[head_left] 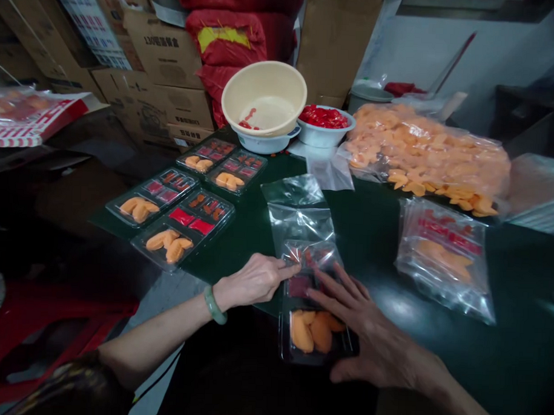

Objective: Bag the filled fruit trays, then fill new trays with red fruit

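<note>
Five plastic trays (pixel 170 219), two hands (pixel 249 282) (pixel 372 332)

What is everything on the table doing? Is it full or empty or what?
Left hand: flat, fingers reaching onto the bag
Right hand: spread open over the tray
Clear plastic tray: filled with orange pieces
Clear plastic bag: lying flat, looks empty
Beige basin: nearly empty, tilted on a bowl
White bowl: full of red pieces
Big plastic bag: packed with orange pieces

Only "130" legible, on a cardboard carton (pixel 162 41)
</note>
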{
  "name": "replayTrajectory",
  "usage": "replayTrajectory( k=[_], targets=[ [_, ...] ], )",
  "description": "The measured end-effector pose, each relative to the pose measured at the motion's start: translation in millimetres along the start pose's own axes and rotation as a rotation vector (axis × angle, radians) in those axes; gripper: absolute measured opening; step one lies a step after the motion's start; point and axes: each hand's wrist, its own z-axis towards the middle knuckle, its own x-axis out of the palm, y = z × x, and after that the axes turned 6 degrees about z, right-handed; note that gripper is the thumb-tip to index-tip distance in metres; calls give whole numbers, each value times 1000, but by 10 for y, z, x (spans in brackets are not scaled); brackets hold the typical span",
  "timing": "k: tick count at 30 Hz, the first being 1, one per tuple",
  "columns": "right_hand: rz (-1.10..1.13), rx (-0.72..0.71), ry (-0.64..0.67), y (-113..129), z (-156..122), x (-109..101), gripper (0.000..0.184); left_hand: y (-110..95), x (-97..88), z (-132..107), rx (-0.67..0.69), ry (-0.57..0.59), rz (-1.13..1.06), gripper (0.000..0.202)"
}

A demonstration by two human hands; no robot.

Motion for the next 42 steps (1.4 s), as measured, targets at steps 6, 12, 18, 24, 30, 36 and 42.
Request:
replayTrajectory(
  k=[6, 12, 18, 24, 30, 36, 42],
  targets=[
    [60, 55, -11, -44, -194, 269, 75, 109, -70, 86, 38, -5, 38, 50],
    [-6, 60, -228, 215, 76, 472, 61, 124, -254, 117, 24, 67, 241, 43],
    [25, 113, -359, 383, 415, 538, 53, 208, -206, -5, -94, 72, 293, 38],
    [280, 99, -523, 273, 425, 525, 45, 191, -195, -148, -195, -57, 182, 34],
    [172, 405, -665, 5, 481, 498, 31, 169, -228, -276, -94, 131, -143, 110],
    [-106, 389, -427, 174, 521, 559, 43, 57, -23, -368, -157, -50, -165, 96],
    [-226, 324, -365, 322, 355, 493, 64, -66, 70, -283, -225, -310, -183, 65]
  ],
)
